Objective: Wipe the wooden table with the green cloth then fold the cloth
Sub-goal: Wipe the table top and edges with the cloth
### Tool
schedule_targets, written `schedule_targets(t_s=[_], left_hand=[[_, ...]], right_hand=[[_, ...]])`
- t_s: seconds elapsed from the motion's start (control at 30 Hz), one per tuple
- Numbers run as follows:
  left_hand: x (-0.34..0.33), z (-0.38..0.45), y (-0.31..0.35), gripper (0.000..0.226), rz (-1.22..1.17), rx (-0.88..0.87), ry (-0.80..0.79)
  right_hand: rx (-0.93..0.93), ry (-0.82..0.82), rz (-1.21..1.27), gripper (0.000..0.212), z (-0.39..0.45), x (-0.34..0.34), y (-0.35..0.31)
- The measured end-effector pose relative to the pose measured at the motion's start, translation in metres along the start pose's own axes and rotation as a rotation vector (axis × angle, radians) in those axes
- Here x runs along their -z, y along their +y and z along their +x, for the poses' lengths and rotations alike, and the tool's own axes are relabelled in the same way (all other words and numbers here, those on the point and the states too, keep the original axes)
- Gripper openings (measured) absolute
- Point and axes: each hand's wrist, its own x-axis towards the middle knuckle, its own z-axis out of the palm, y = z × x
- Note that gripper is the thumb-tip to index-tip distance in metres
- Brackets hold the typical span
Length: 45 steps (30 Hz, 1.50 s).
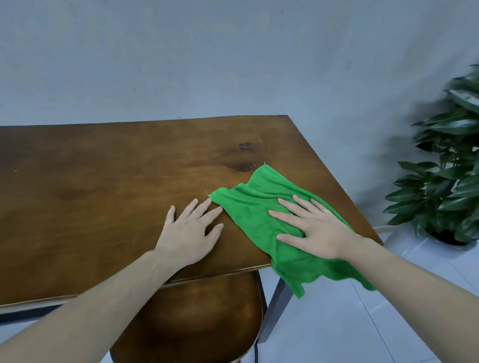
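Note:
A green cloth [256,207] lies spread and rumpled on the right end of the wooden table [94,179]. Its near part hangs over the table's front right corner. My right hand [313,227] presses flat on the cloth, fingers spread and pointing left. My left hand [191,231] rests flat on the bare wood just left of the cloth, with its fingertips beside the cloth's left edge.
A wooden chair seat [195,317] sits tucked under the table's front edge. A potted plant [455,170] stands on the tiled floor to the right of the table. A grey wall runs behind the table.

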Motion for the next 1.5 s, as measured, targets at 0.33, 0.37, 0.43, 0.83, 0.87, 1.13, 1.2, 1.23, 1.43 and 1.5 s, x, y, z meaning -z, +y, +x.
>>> schedule_targets(t_s=[0.33,0.37,0.43,0.83,0.87,1.13,1.2,1.23,1.43,1.5], left_hand=[[-0.002,0.111,0.025,0.056,-0.033,0.085,0.001],[-0.002,0.125,0.027,0.057,-0.041,0.101,0.005],[-0.002,0.156,0.028,0.056,-0.052,0.136,0.015],[-0.005,0.293,0.021,0.051,-0.063,0.295,0.149],[-0.006,0.300,0.021,0.051,-0.067,0.306,0.150],[-0.011,0.314,0.019,0.050,-0.044,0.320,0.203],[-0.010,0.314,0.020,0.051,-0.041,0.327,0.195],[-0.010,0.314,0.021,0.051,-0.039,0.329,0.194],[-0.006,0.314,0.021,0.052,-0.029,0.338,0.190],[-0.005,0.313,0.021,0.052,-0.025,0.337,0.181]], right_hand=[[0.029,-0.036,-0.016,0.072,0.108,0.023,0.056],[0.040,-0.038,-0.023,0.071,0.124,0.025,0.065],[0.062,-0.044,-0.034,0.071,0.158,0.030,0.082],[0.142,-0.026,-0.046,0.081,0.366,0.056,0.151],[0.137,-0.025,-0.040,0.081,0.379,0.058,0.152],[0.173,-0.001,-0.042,0.068,0.415,0.073,0.195],[0.157,0.000,-0.046,0.065,0.410,0.073,0.212],[0.144,0.002,-0.046,0.064,0.407,0.074,0.220],[-0.015,-0.001,0.092,0.066,0.388,0.065,0.242],[-0.033,0.001,0.160,0.067,0.373,0.060,0.236]])
